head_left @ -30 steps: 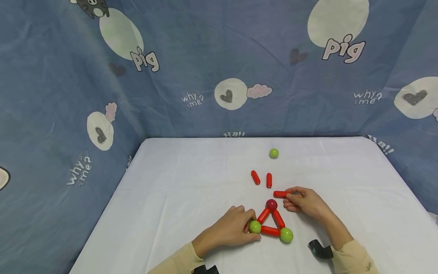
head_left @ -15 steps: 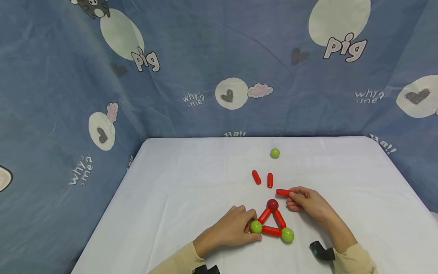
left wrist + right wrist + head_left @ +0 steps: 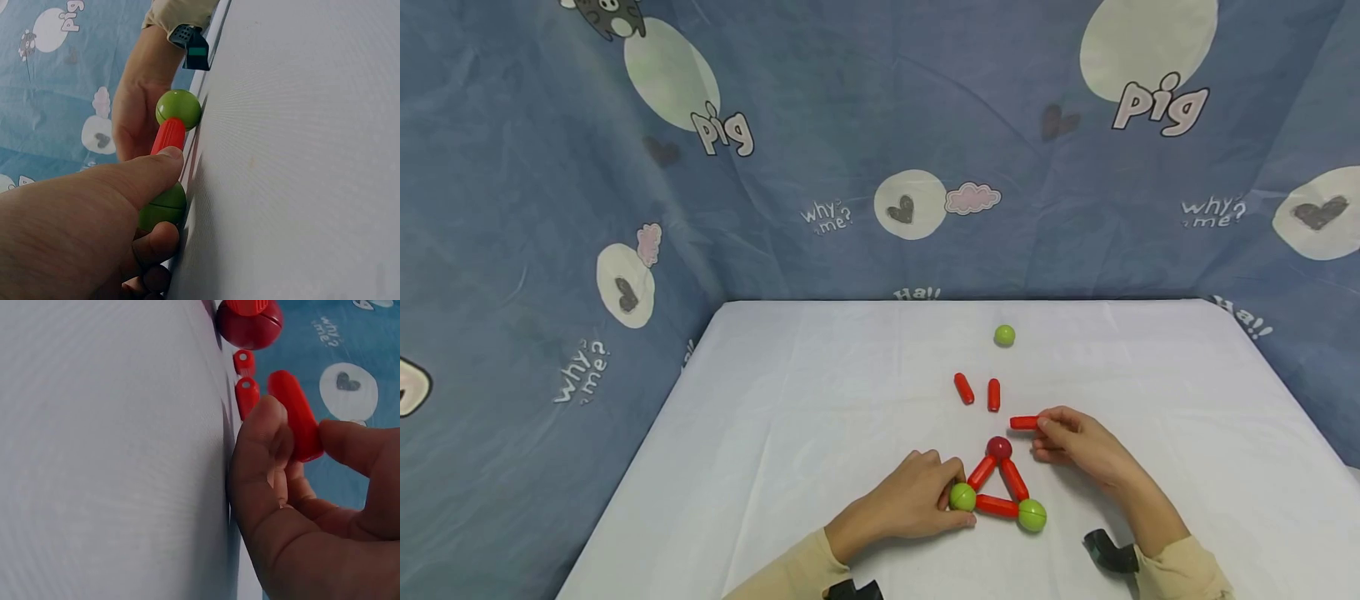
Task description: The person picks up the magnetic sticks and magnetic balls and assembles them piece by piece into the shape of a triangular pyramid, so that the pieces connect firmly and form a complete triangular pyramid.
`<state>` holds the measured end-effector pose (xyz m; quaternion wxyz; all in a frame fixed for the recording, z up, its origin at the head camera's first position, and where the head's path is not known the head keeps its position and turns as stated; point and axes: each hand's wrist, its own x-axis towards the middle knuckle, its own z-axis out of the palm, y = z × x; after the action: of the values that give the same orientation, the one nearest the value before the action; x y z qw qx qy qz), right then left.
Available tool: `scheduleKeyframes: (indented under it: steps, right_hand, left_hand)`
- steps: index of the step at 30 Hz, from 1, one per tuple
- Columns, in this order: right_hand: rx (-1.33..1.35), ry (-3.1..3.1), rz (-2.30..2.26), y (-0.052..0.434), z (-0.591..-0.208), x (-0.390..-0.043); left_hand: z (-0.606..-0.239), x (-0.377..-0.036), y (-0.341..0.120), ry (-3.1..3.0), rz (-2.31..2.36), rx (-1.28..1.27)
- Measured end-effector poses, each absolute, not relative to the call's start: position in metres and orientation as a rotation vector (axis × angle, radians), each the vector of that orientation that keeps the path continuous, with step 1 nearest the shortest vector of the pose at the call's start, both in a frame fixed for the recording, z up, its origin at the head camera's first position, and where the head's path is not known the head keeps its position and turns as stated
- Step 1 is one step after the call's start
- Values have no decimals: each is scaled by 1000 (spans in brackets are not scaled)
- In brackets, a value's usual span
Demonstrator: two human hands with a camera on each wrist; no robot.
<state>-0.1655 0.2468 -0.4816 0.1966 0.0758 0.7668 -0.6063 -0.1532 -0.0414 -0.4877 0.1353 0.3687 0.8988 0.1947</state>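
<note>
A triangle of red magnetic building sticks (image 3: 997,507) lies on the white table, joined at its corners by a dark red ball (image 3: 999,448) and two green balls (image 3: 1032,515). My left hand (image 3: 906,498) grips the left green ball (image 3: 962,497) between thumb and curled fingers; its thumb lies along the adjoining stick (image 3: 167,136) in the left wrist view. Just beyond the dark red ball, on the right, my right hand (image 3: 1082,446) pinches a loose red magnetic building stick (image 3: 1023,422) by one end. This stick (image 3: 295,415) is apart from the triangle.
Two loose red sticks (image 3: 964,388) (image 3: 994,395) lie beyond the triangle. Farther back sits a single green ball (image 3: 1004,335). The white-covered table (image 3: 820,367) ends at a blue printed curtain (image 3: 775,233). Black wrist mounts (image 3: 1110,552) show at the sleeves.
The right hand and its stick have shifted slightly right, away from the dark red ball. The left hand keeps its grip on the green ball. The whole head view has drifted a little.
</note>
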Motion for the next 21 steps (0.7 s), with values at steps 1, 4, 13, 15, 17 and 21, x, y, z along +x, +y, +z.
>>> scheduleKeyframes:
  steps: [1,4,13,15,17,21]
  right_hand:
    - [210,2149,-1701,246,-481,-165]
    - [190,2176,-1687,246,-479,-166]
    - [72,2447,-1521,241,-464,-160]
    - [62,2526,-1464,238,-458,-157]
    - [49,2605,-1411,234,-452,-155]
    - [1,2772,-1306,224,-443,-150]
  left_hand:
    - [-488,-153,-41,2604,566,1069]
    - [-488,-153,-42,2601,570,1069]
    - [-488,-153,-41,2597,566,1058]
    - [-488,-154,-41,2595,567,1053]
    - [-488,-154,-41,2592,570,1048]
    - [-489,-155,-41,2589,576,1042]
